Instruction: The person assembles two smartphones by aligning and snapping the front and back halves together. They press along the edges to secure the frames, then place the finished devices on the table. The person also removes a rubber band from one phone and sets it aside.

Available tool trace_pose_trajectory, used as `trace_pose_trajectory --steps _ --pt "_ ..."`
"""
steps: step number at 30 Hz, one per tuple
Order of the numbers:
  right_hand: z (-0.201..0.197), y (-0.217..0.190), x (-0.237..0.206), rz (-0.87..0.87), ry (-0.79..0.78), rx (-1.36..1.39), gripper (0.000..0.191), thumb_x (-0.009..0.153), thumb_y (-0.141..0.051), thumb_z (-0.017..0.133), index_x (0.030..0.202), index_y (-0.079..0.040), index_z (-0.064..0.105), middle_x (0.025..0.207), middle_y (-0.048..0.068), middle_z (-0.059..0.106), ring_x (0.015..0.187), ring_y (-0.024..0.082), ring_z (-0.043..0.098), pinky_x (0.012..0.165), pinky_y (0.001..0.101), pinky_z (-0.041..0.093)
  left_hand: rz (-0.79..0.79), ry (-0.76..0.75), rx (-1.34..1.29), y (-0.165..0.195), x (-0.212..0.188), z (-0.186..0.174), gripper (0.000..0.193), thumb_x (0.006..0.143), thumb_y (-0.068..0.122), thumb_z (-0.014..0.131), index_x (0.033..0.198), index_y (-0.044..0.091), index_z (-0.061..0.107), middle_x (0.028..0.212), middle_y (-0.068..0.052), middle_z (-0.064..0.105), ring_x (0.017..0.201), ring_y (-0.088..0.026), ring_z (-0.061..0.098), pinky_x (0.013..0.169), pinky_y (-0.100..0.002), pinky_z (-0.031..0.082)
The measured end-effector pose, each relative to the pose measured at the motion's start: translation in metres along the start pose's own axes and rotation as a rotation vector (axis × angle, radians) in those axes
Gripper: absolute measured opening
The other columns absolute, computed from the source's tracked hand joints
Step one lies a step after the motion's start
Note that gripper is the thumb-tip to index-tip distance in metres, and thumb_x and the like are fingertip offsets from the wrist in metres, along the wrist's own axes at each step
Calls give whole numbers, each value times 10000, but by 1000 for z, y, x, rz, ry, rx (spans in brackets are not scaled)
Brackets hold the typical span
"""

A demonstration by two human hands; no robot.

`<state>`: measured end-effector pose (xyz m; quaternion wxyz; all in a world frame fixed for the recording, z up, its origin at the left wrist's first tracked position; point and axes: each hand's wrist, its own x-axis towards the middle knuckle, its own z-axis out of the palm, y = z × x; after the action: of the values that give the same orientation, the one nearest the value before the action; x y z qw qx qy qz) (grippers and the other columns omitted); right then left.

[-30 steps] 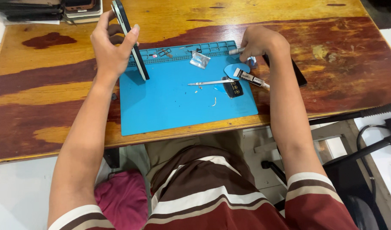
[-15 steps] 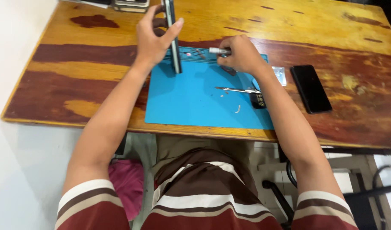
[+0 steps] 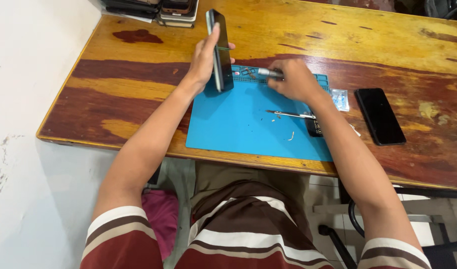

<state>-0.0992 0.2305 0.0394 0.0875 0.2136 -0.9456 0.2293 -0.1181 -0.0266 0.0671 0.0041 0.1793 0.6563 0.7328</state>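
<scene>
Blue repair mat (image 3: 238, 124) lies flat on the wooden table (image 3: 139, 84) in front of you, its far edge moulded into small tray compartments (image 3: 248, 74); a few tiny dark parts sit in them, too small to count or tell which slot. On the mat's open area: 1 pair of tweezers (image 3: 291, 114), 1 small dark block (image 3: 314, 127) at the right edge, a couple of small specks nr the tweezers.

Your left hand (image 3: 203, 62) holds 1 phone (image 3: 220, 50) upright on its lower end, bottom resting on the mat's far-left part, fingers wrapped behind it, thumb against the front edge – firm hold. Your right hand (image 3: 296, 82) is curled over the mat's far-right part, fingers closed round a slim silver tool (image 3: 269, 73) whose end sticks out left toward the upright phone, w/o touching it.

Off the mat, right side: 1 small clear packet (image 3: 340, 98) just beside the mat's corner, then 1 black phone (image 3: 380, 116) lying flat, screen dark. Far-left table corner: a stack of dark devices (image 3: 153, 7), partly cut off by the frame, so can't count them. Phones fully in view: 2
</scene>
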Motion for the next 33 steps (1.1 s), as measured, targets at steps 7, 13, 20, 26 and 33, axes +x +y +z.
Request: trace_pose_trajectory --steps 7,13,20,26,33 --pt "14 -46 -14 -264 -206 145 249 844 -133 738 1081 -59 761 924 119 737 789 287 713 723 398 569 -229 -46 -325 3 1 -3 941 805 824 459 1399 95 480 1164 -112 663 963 -228 710 786 -464 632" --pt "16 -61 -21 -515 -30 58 205 846 -193 792 1033 -110 803 936 113 697 928 335 665 793 440 532 -286 -88 -140 4 -3 -8 853 818 668 698 1264 -51 590 1094 -186 661 897 -267 757 749 -439 663" --pt "16 -54 -17 -405 220 27 138 893 -198 791 975 -88 787 917 99 703 830 318 684 704 433 546 -297 -180 -205 -3 -7 -4 742 865 692 607 1193 27 636 977 -156 688 773 -245 734 664 -414 635" --pt "22 -56 -17 -433 516 37 201 903 -82 801 1089 -29 744 1000 106 687 888 287 693 726 386 562 -339 -334 -216 -8 -12 1 871 822 824 467 1182 56 667 964 -131 694 760 -244 725 665 -416 631" --pt "23 -57 -14 -610 627 -227 210 868 -44 824 1037 -4 705 1023 108 655 917 294 664 760 398 559 -347 -373 -162 -15 -13 6 935 836 872 371 1145 36 658 890 -123 664 751 -230 716 660 -403 631"
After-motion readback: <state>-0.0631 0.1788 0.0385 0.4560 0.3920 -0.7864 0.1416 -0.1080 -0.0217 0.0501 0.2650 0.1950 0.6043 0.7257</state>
